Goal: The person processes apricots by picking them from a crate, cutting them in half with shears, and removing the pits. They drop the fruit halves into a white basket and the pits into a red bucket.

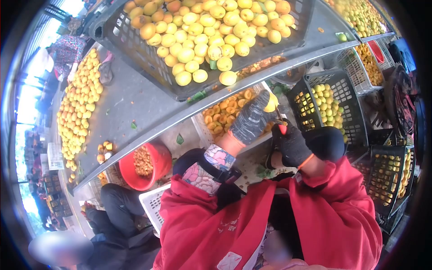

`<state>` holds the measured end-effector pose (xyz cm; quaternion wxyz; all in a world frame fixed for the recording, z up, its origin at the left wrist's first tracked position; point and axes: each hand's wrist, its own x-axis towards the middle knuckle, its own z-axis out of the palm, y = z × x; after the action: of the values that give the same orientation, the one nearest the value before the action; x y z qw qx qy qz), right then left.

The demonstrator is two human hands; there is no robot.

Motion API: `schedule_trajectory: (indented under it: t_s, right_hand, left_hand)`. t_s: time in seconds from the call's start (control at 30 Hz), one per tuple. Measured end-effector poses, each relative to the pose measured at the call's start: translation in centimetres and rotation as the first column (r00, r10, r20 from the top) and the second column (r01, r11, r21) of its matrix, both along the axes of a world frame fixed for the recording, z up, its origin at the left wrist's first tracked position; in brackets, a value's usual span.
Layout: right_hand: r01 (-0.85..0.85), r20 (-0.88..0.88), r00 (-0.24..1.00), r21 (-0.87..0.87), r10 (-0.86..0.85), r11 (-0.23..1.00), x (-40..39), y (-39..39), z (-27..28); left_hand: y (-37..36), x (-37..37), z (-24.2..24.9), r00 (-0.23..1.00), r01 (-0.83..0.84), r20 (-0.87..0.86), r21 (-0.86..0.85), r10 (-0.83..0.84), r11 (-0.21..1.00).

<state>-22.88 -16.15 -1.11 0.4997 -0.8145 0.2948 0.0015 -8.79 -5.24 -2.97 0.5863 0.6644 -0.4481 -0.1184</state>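
Observation:
My left hand [253, 118], in a grey patterned glove, is closed around a yellow fruit [271, 102] above a white crate [202, 130] of halved orange fruit [223, 112]. To its right my right hand [290, 143], in a dark glove, grips a small tool with a red handle [282, 129]. The tool's metal end points up at the fruit and is close to it or touching; which of the two cannot be made out. Part of the tool is hidden by my right fingers.
A black crate of whole yellow fruit [193, 33] stands on the metal table [139, 105] ahead. A red bucket [157, 164] is at the lower left, beside another person's dark-clothed leg [119, 202]. Black crates [344, 96] with fruit stand at the right.

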Motion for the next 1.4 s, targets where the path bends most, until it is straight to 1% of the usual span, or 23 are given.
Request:
schedule_trajectory:
  t_s: [0.03,0.07,0.1,0.17,0.33,0.43,0.5,0.53,0.57,0.6,0.63,0.67,0.7,0.73,0.83,0.9,0.97,1.03,1.07,1.17,1.23,1.3,1.4]
  right_hand:
    - [0.028,0.037,0.999,-0.011,-0.028,1.000,0.0,0.4,-1.2]
    - [0.058,0.077,0.995,-0.022,-0.056,0.998,0.1,0.7,-3.0]
    - [0.087,0.117,0.990,-0.033,-0.083,0.996,0.3,1.0,-3.7]
    - [0.110,0.176,0.980,-0.068,-0.097,0.992,0.3,1.6,-4.2]
    - [0.050,0.178,0.983,-0.081,-0.036,0.995,0.3,0.8,-5.3]
    - [0.029,0.152,0.988,0.002,-0.029,1.000,0.1,0.4,-1.9]
    - [-0.019,0.140,0.990,-0.004,0.019,1.000,-1.3,-0.1,-0.2]
    - [-0.007,0.215,0.977,0.048,-0.004,0.999,-1.6,-0.6,0.2]
    - [0.000,0.285,0.958,0.101,-0.029,0.995,-1.7,-1.2,0.8]
    - [0.006,0.352,0.934,0.156,-0.061,0.988,-1.7,-1.5,1.4]
    - [-0.038,0.390,0.921,0.107,-0.007,0.993,-1.5,-2.1,2.2]
    - [-0.076,0.425,0.904,0.056,0.045,0.996,-0.6,-2.7,3.5]
    - [-0.112,0.459,0.883,0.002,0.099,0.994,0.1,-3.1,4.4]
    - [-0.176,0.475,0.880,0.258,0.034,0.950,0.6,-2.7,4.8]
    - [-0.266,0.403,0.898,0.180,0.176,0.947,1.1,-3.5,4.3]
    - [-0.241,0.444,0.872,0.028,0.204,0.970,1.3,-3.2,4.4]
    - [-0.206,0.511,0.834,-0.064,0.209,0.976,1.4,-3.3,2.6]
    - [-0.192,0.499,0.839,-0.101,0.216,0.976,1.5,-2.8,1.4]
    - [-0.186,0.491,0.842,-0.121,0.222,0.975,1.5,-2.4,1.4]
    - [-0.088,0.587,0.805,-0.022,0.084,0.996,1.9,-0.4,2.2]
    - [-0.043,0.560,0.827,-0.008,0.040,0.999,1.7,0.1,1.8]
    - [0.001,0.570,0.822,0.001,-0.002,1.000,1.8,0.4,1.3]
    - [0.053,0.623,0.778,0.057,-0.077,0.997,2.4,1.0,1.0]
  left_hand:
    - [-0.6,-0.4,-0.7,0.864,0.075,-0.484,-0.153,-0.141,0.985]
    - [-1.3,-0.7,-1.0,0.496,0.062,-0.812,-0.319,-0.307,0.946]
    - [-1.6,-0.7,-0.2,0.004,-0.036,-0.893,-0.450,-0.450,0.892]
    - [-1.5,-1.1,2.2,0.027,0.026,-0.935,-0.354,-0.355,0.935]
    - [-1.8,-1.0,1.5,0.056,0.135,-0.924,-0.369,-0.379,0.919]
    - [-2.3,-0.8,-0.9,0.191,-0.091,-0.947,-0.279,-0.259,0.956]
    - [-1.3,1.0,-1.3,0.069,0.038,-0.900,-0.429,-0.431,0.902]
    - [-0.6,1.6,-1.4,0.001,0.090,-0.862,-0.505,-0.507,0.859]
    - [-0.2,1.9,-1.0,0.302,0.253,-0.856,-0.352,-0.420,0.901]
    - [0.0,1.9,-0.6,0.580,0.356,-0.740,-0.146,-0.341,0.923]
    - [-0.1,1.5,-0.2,0.259,0.288,-0.879,-0.326,-0.401,0.900]
    - [-0.3,1.1,0.5,-0.087,0.142,-0.897,-0.442,-0.434,0.886]
    - [-0.1,0.6,0.8,-0.030,0.168,-0.948,-0.318,-0.317,0.933]
    - [-0.1,0.6,1.1,0.047,0.219,-0.944,-0.310,-0.328,0.925]
    - [0.2,0.4,2.9,0.269,0.342,-0.891,-0.267,-0.366,0.901]
    - [0.5,0.4,4.0,0.449,0.388,-0.845,-0.107,-0.290,0.915]
    - [0.8,0.5,4.8,0.658,0.358,-0.745,0.176,-0.114,0.917]
    - [0.9,0.2,3.8,0.924,0.250,-0.350,0.258,-0.151,0.933]
    - [0.7,-0.1,3.0,0.977,0.174,-0.164,0.231,-0.138,0.957]
    - [0.0,-1.2,1.8,0.948,-0.093,0.304,-0.007,0.091,0.996]
    - [0.0,-1.5,2.5,0.986,-0.038,0.156,-0.110,0.055,0.993]
    - [-0.6,-2.0,1.8,0.956,-0.117,0.250,-0.165,0.156,0.979]
    - [-1.1,-2.3,1.1,0.974,-0.108,-0.204,-0.013,0.103,0.994]
